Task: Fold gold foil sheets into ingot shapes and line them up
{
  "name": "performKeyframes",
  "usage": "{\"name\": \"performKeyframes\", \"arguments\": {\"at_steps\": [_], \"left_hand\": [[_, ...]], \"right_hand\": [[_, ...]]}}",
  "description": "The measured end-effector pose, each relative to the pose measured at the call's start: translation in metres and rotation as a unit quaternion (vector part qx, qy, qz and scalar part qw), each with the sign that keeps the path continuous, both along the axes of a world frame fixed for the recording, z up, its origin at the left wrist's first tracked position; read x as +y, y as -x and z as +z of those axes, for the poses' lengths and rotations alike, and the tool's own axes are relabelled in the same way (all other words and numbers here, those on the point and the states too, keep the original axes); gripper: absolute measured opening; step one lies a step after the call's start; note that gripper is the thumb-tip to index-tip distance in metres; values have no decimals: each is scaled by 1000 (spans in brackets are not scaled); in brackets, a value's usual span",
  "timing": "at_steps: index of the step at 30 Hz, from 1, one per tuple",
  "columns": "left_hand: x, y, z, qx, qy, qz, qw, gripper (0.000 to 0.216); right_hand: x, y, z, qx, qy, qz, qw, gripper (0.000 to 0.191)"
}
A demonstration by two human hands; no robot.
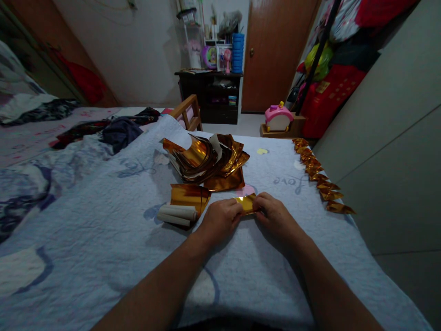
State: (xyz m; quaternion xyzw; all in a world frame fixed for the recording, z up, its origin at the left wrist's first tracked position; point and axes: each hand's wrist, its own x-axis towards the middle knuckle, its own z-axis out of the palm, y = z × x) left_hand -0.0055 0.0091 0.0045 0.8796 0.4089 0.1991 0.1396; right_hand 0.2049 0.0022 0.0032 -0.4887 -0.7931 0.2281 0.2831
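A small piece of gold foil paper is stretched between my two hands, low over the pale blue bed cover. My left hand pinches its left end, and my right hand pinches the right end. The fingertips hide parts of its edges. Just left of my left hand lie curled gold sheets with a pale rolled piece in front. Beyond my hands sits a loose, curved stack of gold foil sheets.
A row of folded gold foil pieces runs along the bed's right edge, beside a pale panel. Dark clothing lies at the left. Past the far edge stand a wooden chair, a dark cabinet and a pink toy.
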Motion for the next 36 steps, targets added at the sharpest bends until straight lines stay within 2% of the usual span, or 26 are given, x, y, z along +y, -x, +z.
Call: {"name": "performKeyframes", "arguments": {"at_steps": [7, 16, 20, 24, 36], "left_hand": [[-1, 1, 2, 29, 29, -14, 999, 7], [3, -1, 3, 11, 122, 35, 992, 16], [4, -2, 3, 15, 132, 56, 990, 16], [3, -2, 1, 28, 127, 88, 988, 17], [4, -3, 3, 39, 129, 108, 985, 16]], "right_hand": [[0, -4, -1, -100, 0, -1, 995, 7], [2, -6, 10, -79, 84, 13, 993, 19], [3, -1, 12, -103, 113, -36, 988, 19], [3, 4, 8, -141, 110, -88, 980, 16], [4, 5, 2, -147, 99, -105, 978, 17]]}}
